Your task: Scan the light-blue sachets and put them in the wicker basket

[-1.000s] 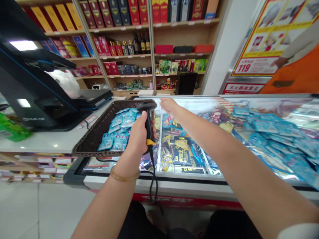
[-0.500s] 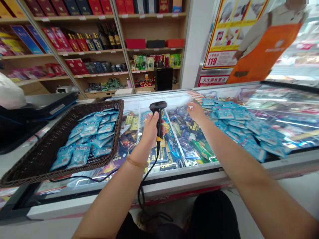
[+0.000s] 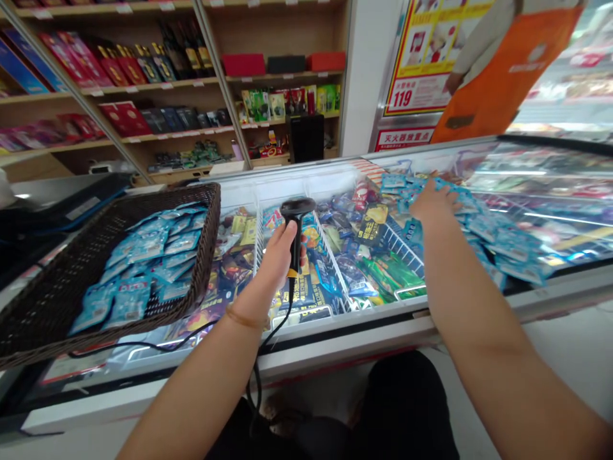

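My left hand [image 3: 278, 254] is wrapped round the handle of a black barcode scanner [image 3: 295, 239], held upright above the freezer baskets, its cord trailing down toward me. My right hand [image 3: 433, 199] reaches over a heap of blue packets [image 3: 498, 233] on the right side of the freezer. Its fingers are spread and lie on or just above the packets; whether they touch one I cannot tell. More blue packets [image 3: 148, 246] fill part of a dark brown wicker basket [image 3: 211, 236] at the left.
Under the scanner, a chest freezer [image 3: 335, 335] holds bagged goods in white wire baskets [image 3: 330, 259]. Shelves [image 3: 282, 35] with boxes and bottles line the back wall. A person in an orange apron [image 3: 498, 76] stands beyond the freezer at the right.
My right hand has moved from the middle of the freezer rightward onto the heap of blue packets, and its fingers have spread. The scanner stays in my left hand. My view has tilted down slightly.
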`<state>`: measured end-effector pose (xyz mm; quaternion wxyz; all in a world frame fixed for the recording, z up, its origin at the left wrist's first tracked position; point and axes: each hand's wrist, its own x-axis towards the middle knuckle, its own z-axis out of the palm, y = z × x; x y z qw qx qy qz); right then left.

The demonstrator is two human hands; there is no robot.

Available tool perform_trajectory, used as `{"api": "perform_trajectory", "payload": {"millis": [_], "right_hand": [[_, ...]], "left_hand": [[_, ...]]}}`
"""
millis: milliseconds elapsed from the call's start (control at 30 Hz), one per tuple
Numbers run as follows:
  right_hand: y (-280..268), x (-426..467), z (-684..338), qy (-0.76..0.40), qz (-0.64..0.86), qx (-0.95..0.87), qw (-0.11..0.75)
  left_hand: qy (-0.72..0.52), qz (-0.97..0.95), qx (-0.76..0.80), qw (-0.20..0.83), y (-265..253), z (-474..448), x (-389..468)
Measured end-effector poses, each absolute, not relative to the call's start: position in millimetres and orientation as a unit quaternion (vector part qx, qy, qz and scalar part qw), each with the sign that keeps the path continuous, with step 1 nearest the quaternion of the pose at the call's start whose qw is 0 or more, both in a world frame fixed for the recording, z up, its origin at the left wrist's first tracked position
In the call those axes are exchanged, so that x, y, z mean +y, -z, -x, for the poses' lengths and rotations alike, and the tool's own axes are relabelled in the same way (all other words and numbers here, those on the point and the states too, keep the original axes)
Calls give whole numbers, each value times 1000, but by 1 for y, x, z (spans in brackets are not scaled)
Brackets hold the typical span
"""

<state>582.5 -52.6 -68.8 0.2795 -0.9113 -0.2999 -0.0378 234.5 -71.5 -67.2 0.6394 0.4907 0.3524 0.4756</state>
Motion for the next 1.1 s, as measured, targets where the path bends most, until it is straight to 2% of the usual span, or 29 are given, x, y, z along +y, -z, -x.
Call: {"api": "perform_trajectory", "payload": {"millis": [233, 367, 433, 567, 633, 833, 1100], "right_hand": [[66, -51, -572, 56, 901, -326, 280], [62, -45, -566, 27, 841, -411, 352], [65, -38, -556, -52, 797, -418, 432], [73, -24, -517, -304, 619, -347, 635], [75, -21, -496, -398, 528, -316, 681], [80, -21, -455, -504, 415, -323, 685], [83, -10, -439, -486, 408, -326, 701]], "left_hand": [[-465, -498, 342, 647, 72, -236, -73], [-470, -492, 338, 650, 71, -235, -71], [-471, -492, 338, 649, 71, -235, -70], [-472, -493, 336, 649, 70, -236, -72], [-467, -498, 330, 652, 70, -236, -74], [-442, -486, 303, 690, 67, -237, -80], [-423, -512, 297, 686, 68, -242, -82]]}}
